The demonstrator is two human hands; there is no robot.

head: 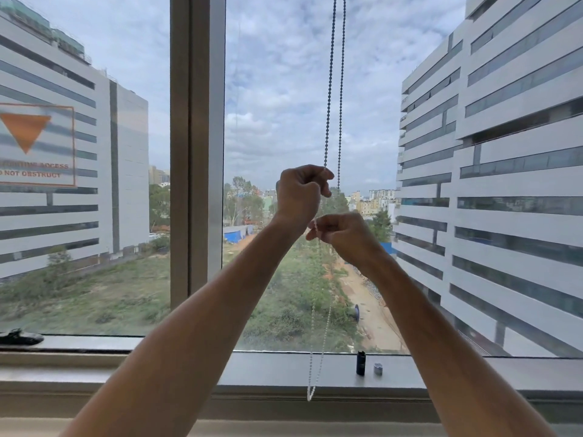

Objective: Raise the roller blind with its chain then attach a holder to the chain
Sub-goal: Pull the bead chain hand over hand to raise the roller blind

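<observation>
At the window, both arms raised — left hand above right hand, gripping chain.

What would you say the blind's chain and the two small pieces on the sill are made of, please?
Chain: small round beads, grey against the sky and white lower down; plastic or metal, hard to tell. Taller piece: glossy black, probably plastic. Shorter piece: grey with a dull sheen, plastic or metal. Sill: smooth matte grey.
</observation>
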